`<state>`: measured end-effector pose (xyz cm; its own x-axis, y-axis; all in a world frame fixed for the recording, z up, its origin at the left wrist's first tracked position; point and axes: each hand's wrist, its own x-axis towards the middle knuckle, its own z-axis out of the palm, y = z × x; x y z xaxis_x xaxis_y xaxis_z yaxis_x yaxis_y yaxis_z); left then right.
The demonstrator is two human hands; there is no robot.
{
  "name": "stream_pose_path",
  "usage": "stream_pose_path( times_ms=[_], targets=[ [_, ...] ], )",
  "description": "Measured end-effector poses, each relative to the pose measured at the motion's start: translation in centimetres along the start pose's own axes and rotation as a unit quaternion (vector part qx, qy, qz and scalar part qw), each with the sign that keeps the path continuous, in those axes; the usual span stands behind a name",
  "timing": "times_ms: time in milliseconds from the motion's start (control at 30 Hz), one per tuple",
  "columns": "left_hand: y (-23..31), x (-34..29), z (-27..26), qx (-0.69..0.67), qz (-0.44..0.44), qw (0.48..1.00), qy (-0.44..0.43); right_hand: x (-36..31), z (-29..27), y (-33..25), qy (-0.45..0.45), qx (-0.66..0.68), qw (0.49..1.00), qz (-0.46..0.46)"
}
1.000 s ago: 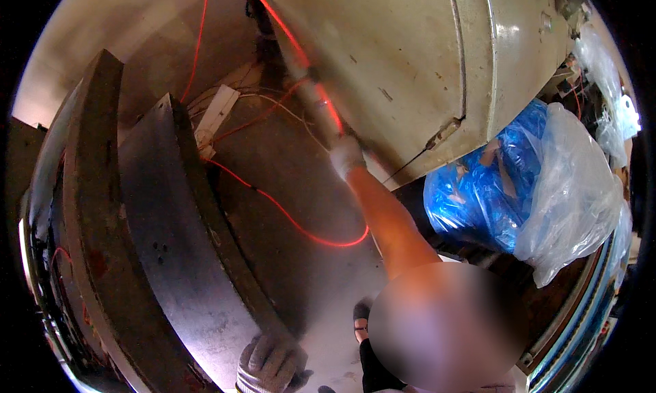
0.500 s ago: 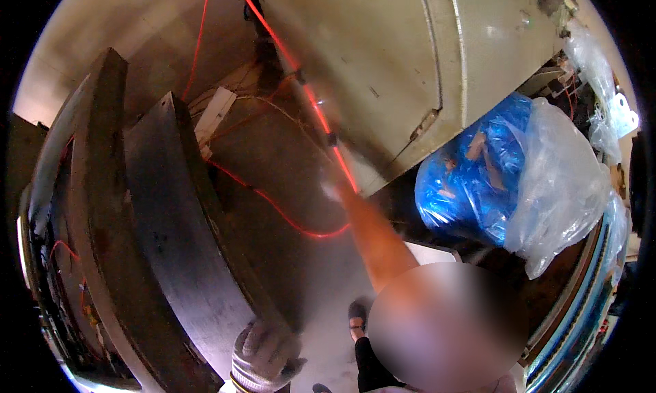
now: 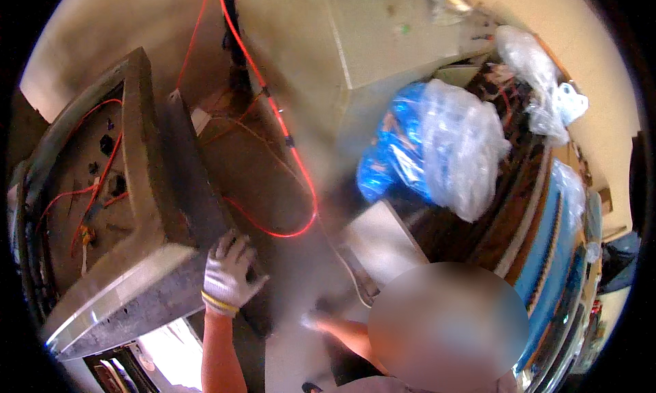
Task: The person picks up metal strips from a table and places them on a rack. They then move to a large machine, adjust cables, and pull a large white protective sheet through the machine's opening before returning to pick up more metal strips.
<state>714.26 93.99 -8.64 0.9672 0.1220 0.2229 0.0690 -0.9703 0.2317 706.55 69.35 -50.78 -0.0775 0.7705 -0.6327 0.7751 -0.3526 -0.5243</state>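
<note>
My left hand [image 3: 232, 273], in a pale knit glove with a yellow cuff band, has its fingers apart and nothing in them. It lies against the edge of a dark curved metal panel [image 3: 198, 195] on the left, beside a metal frame [image 3: 143, 188]. My right hand [image 3: 314, 320], low in the middle, is smeared by motion, so its fingers cannot be made out. Ahead of both hands a glowing red cable [image 3: 273, 106] with dark bands hangs down and loops back toward the panel.
A large beige metal housing [image 3: 301, 44] stands ahead. To the right is a blue and clear plastic bag [image 3: 458, 147] above a pale box [image 3: 383, 239]. Long blue and brown pieces [image 3: 547, 249] run along the right side. Thin wires cross the grey floor [image 3: 290, 352].
My right hand has drawn back from the red cable toward my body. My left hand has moved forward along the panel's edge. The view has shifted, showing more of the frame's inside.
</note>
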Motion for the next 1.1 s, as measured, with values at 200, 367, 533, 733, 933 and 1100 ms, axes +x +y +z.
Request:
stream_pose_path(
  times_ms=[200, 367, 533, 733, 933, 1100],
  targets=[
    [5.6, -9.6, 0.2, -0.055, -0.088, 0.986, 0.134, -12.0, 1.4, -5.3, 0.052, -0.205, 0.976, -0.053],
    [11.4, -40.4, 3.7, -0.263, -0.276, 0.912, 0.150, -12.6, 2.7, -20.0, 0.007, -0.118, 0.990, -0.076],
    [19.0, -78.7, 5.3, -0.317, -0.582, 0.748, -0.027, -21.5, -2.0, -51.9, -0.092, -0.336, 0.883, -0.313],
    [28.6, -114.6, 7.4, -0.292, -0.753, 0.589, 0.009, -20.3, 15.9, -90.0, 0.012, -0.418, 0.722, -0.552],
    [37.8, -126.3, 5.4, -0.302, -0.815, 0.494, 0.004, -27.9, 35.5, -106.1, -0.062, -0.343, 0.704, -0.619],
    [39.3, -131.2, 5.7, -0.324, -0.833, 0.442, 0.076, -30.5, 45.9, -116.0, -0.124, -0.367, 0.645, -0.659]
  ],
)
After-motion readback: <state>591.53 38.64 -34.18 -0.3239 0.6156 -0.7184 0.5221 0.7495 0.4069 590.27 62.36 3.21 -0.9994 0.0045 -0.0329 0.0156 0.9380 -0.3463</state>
